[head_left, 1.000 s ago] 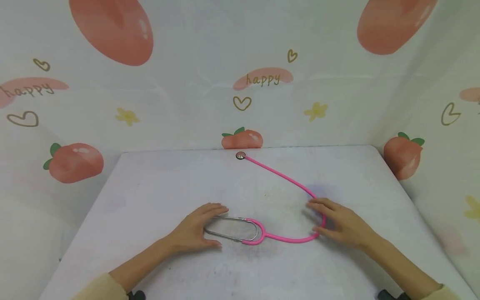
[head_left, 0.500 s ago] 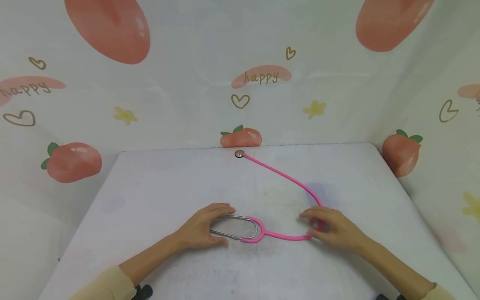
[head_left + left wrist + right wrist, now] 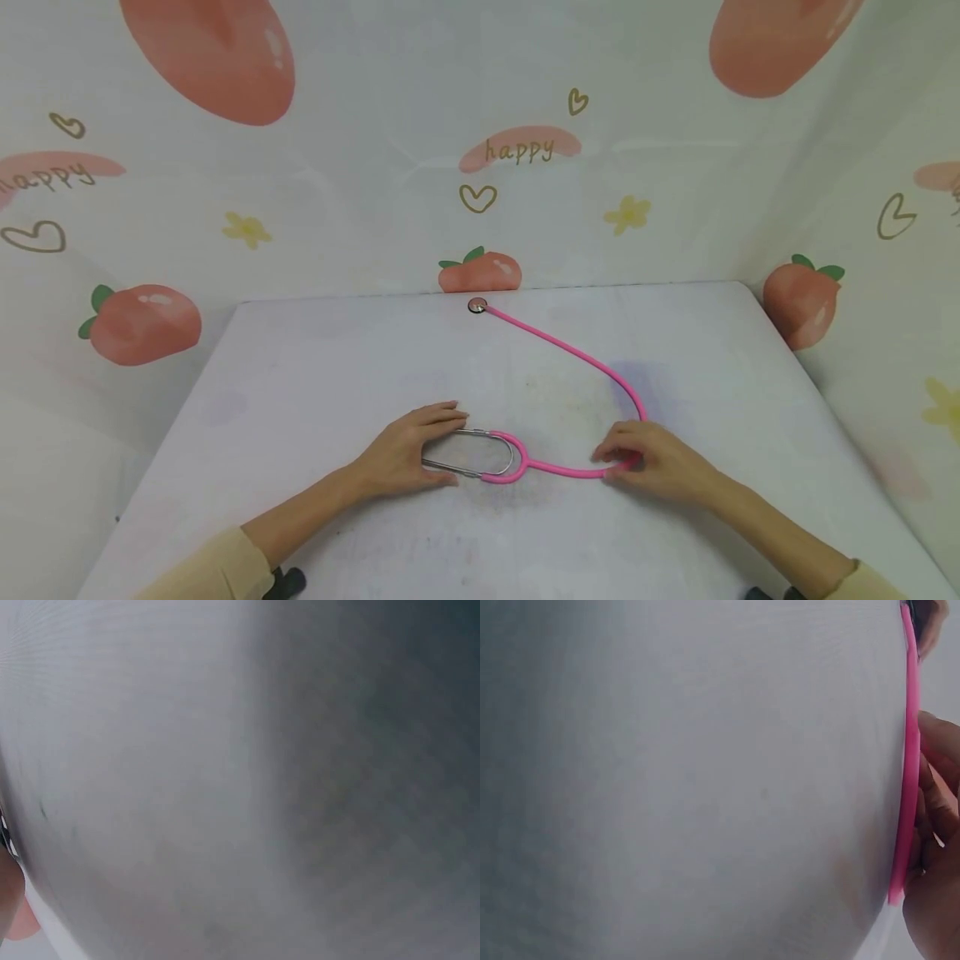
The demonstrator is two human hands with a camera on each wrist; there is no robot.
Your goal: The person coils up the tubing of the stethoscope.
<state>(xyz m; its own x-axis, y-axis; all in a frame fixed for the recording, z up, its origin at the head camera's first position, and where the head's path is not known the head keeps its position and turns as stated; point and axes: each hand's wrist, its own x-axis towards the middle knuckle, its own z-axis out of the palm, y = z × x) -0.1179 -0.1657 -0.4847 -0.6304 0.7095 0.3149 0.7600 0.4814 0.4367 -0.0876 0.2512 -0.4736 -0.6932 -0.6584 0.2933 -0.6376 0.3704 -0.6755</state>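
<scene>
A pink-tubed stethoscope [image 3: 567,472] lies on the white table. Its metal ear tubes [image 3: 448,467] point left, under my left hand [image 3: 401,450]. The fingers lie fairly straight past the far tube, with the thumb along the near one; the earpieces are hidden by the hand. At the right bend of the pink tubing [image 3: 906,795], my right hand [image 3: 660,462] has its fingers and thumb curled round the tube. Far back, the round chestpiece [image 3: 477,306] rests near the table's rear edge. In the left wrist view only a bit of a finger shows at the lower left.
The white table [image 3: 315,358] reaches back to a pale backdrop cloth [image 3: 375,192] printed with peaches, hearts and flowers. More of this cloth hangs at both sides. Dark wrist straps [image 3: 285,583] show at the bottom edge.
My right hand has moved left and its fingers have curled closer round the tubing. The left hand has shifted a little right over the ear tubes. The stethoscope stays about where it was.
</scene>
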